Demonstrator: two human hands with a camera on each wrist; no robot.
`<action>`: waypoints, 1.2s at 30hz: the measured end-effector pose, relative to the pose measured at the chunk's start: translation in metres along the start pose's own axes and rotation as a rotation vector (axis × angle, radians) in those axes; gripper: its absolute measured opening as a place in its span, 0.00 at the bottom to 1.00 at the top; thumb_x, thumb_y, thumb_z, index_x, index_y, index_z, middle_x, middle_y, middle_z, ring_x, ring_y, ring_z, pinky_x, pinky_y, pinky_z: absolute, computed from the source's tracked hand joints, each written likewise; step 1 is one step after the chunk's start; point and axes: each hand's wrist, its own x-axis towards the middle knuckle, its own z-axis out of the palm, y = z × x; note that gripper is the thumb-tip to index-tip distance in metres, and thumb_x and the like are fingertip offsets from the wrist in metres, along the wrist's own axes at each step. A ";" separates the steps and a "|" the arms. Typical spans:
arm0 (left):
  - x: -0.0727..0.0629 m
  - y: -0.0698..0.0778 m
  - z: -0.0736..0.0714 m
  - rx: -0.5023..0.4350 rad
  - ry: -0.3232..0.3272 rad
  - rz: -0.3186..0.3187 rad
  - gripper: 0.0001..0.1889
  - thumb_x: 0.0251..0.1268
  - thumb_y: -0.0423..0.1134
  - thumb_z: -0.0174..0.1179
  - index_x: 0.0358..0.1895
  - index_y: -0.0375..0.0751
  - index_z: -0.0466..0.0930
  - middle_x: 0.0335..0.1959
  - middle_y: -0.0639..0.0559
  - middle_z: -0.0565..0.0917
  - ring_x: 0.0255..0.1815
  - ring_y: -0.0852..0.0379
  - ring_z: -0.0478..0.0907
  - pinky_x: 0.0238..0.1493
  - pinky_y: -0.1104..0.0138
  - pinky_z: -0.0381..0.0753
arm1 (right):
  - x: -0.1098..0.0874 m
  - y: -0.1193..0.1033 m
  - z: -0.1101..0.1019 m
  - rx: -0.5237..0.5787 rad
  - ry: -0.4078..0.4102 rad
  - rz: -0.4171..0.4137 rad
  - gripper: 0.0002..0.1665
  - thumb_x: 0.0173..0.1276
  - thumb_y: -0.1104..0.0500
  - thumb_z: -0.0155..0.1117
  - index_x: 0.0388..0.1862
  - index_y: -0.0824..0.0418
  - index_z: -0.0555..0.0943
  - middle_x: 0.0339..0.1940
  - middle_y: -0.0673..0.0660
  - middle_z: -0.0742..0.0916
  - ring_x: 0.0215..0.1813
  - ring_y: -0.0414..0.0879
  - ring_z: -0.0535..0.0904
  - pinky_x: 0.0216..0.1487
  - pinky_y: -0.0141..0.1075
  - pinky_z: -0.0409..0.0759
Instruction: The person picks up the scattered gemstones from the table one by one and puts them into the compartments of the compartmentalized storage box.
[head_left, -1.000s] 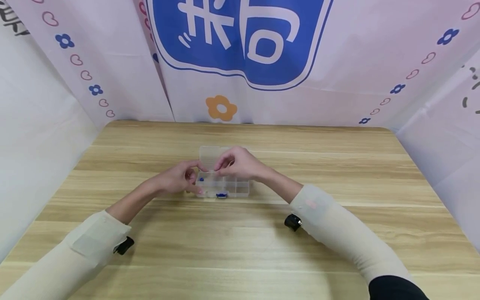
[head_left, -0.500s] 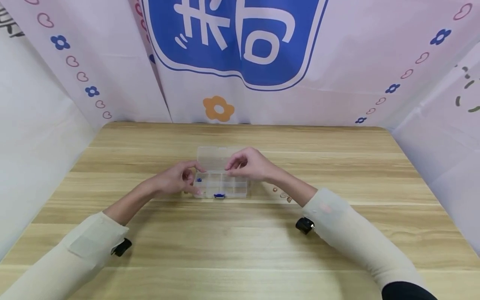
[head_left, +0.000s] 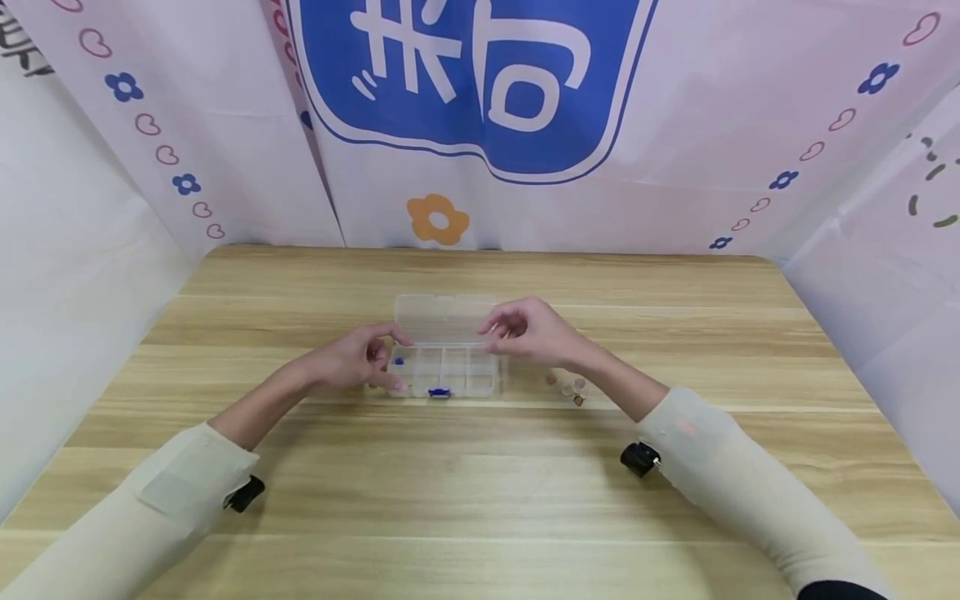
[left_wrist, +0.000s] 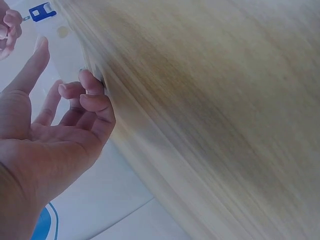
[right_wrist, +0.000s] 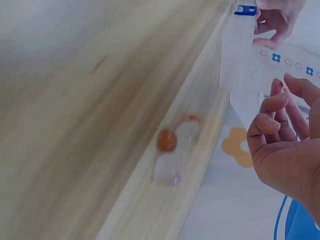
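Note:
A clear plastic compartment box (head_left: 453,367) lies on the table with its lid (head_left: 446,317) raised at the back. A blue latch (head_left: 439,392) sits on its front side. Inside the back left compartment is a small blue bead (head_left: 399,361); a pale round piece (left_wrist: 62,32) shows near the front left in the left wrist view. My left hand (head_left: 352,358) holds the box's left end between thumb and forefinger, other fingers curled. At the back right corner my right hand (head_left: 528,332) hovers with loosely bent fingers, nothing visible between them.
Several small orange and clear beads (right_wrist: 167,141) lie loose on the wooden table (head_left: 465,492), right of the box and near my right forearm. Behind the table hangs a printed cloth (head_left: 600,212); white cloth walls stand on both sides.
My right hand has moved right along the box's back edge to its right corner, uncovering the lid, the compartments and the loose beads. My left hand and the box stay in place.

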 end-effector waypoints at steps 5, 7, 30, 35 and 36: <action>0.000 0.000 -0.001 0.010 -0.003 0.002 0.31 0.61 0.28 0.73 0.66 0.27 0.69 0.25 0.51 0.70 0.26 0.59 0.65 0.28 0.70 0.66 | -0.009 0.005 -0.011 -0.005 0.020 0.012 0.14 0.67 0.69 0.71 0.50 0.72 0.85 0.34 0.54 0.90 0.39 0.45 0.84 0.45 0.34 0.83; 0.000 0.000 -0.001 0.013 -0.004 0.000 0.31 0.61 0.28 0.73 0.66 0.27 0.69 0.25 0.51 0.70 0.26 0.59 0.65 0.28 0.70 0.66 | -0.012 0.008 -0.014 -0.011 0.028 0.012 0.14 0.66 0.68 0.71 0.50 0.72 0.85 0.33 0.54 0.90 0.39 0.44 0.84 0.45 0.33 0.82; 0.001 -0.001 -0.001 0.011 -0.002 -0.013 0.32 0.60 0.29 0.74 0.66 0.27 0.69 0.24 0.52 0.69 0.26 0.58 0.65 0.28 0.70 0.66 | -0.040 0.035 -0.041 -0.095 -0.088 0.074 0.10 0.65 0.71 0.72 0.45 0.73 0.86 0.31 0.56 0.89 0.34 0.48 0.84 0.36 0.31 0.81; 0.002 -0.003 -0.002 0.003 -0.003 -0.007 0.32 0.60 0.29 0.74 0.66 0.28 0.69 0.24 0.52 0.69 0.26 0.58 0.65 0.28 0.69 0.66 | -0.043 0.035 -0.043 -0.140 -0.105 0.071 0.10 0.63 0.71 0.74 0.43 0.72 0.87 0.29 0.53 0.89 0.32 0.44 0.82 0.35 0.30 0.80; 0.002 -0.003 -0.002 0.003 -0.004 -0.008 0.32 0.60 0.29 0.74 0.66 0.28 0.69 0.24 0.52 0.69 0.26 0.58 0.65 0.28 0.69 0.66 | -0.044 0.036 -0.043 -0.150 -0.109 0.068 0.10 0.63 0.71 0.74 0.43 0.72 0.87 0.29 0.53 0.88 0.32 0.44 0.82 0.35 0.31 0.80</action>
